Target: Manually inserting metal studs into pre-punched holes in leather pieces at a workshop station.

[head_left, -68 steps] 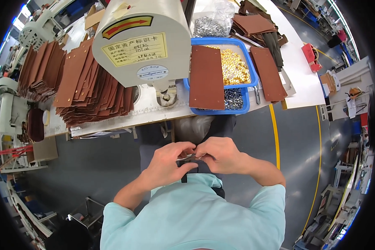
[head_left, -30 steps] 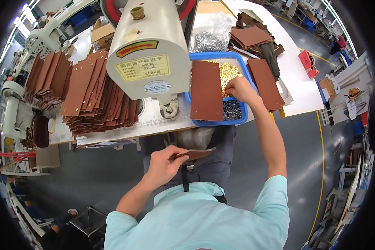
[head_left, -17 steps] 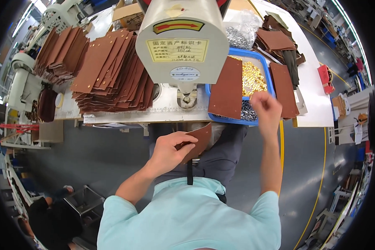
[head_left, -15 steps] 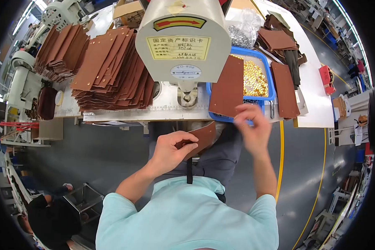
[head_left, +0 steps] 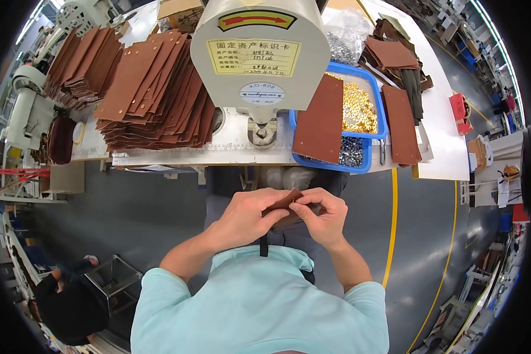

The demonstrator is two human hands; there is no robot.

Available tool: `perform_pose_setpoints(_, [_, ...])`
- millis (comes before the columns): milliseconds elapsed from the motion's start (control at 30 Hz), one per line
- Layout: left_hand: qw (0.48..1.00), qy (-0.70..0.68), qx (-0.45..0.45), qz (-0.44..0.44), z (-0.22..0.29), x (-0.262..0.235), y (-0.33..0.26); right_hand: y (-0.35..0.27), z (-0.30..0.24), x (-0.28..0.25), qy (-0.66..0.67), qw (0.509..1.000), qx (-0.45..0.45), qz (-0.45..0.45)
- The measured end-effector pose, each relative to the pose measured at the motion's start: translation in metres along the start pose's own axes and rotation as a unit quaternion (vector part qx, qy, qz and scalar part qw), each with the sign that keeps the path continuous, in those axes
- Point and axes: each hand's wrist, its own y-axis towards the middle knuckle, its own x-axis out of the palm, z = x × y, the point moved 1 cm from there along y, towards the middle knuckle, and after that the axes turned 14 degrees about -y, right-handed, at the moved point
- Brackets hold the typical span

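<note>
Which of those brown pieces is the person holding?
The brown piece in the left hand, the right hand at its edge; the others lie on the table or across the blue trays.

Item: brown leather piece point(head_left: 284, 202), thin, flat-faced, with matt upper surface. Condition: one pointed corner exposed, directed toward 1 o'clock; most of the remaining outline is covered by fingers. Pose: tilted, raised clear of any support, directly at 12 o'clock from the wearer's torso. Retention: pinched by the left hand point(head_left: 246, 215) at its 8 o'clock side; fingertips of the right hand point(head_left: 323, 216) meet it at 3 o'clock. A small gold-coloured spot point(head_left: 293, 201) shows at those fingertips; too small to identify.
</note>
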Motion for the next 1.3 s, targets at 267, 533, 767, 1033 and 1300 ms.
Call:
perform_pose_setpoints(267, [0.998,0.022,0.045,0.024,-0.006,0.006,-0.003,-0.005,0.006,0.003,-0.085,0.994,-0.051,0.046])
perform_pose_setpoints(533, [0.999,0.051,0.010,-0.007,-0.006,0.003,-0.001,-0.007,0.006,0.001,-0.047,0.999,-0.018,0.008])
perform_pose_setpoints(767, [0.978,-0.152,-0.143,-0.015,-0.029,-0.002,0.012,0.010,0.006,-0.022,-0.086,0.992,0.009,-0.088])
perform_pose_setpoints(1033, [0.957,-0.254,-0.139,-0.009,-0.032,-0.001,0.007,0.075,0.099,-0.102,-0.430,0.900,0.073,0.017])
perform_pose_setpoints(1300, [0.944,0.179,0.276,0.034,-0.020,0.013,-0.019,0.093,0.125,-0.104,-0.507,0.862,0.002,-0.009])
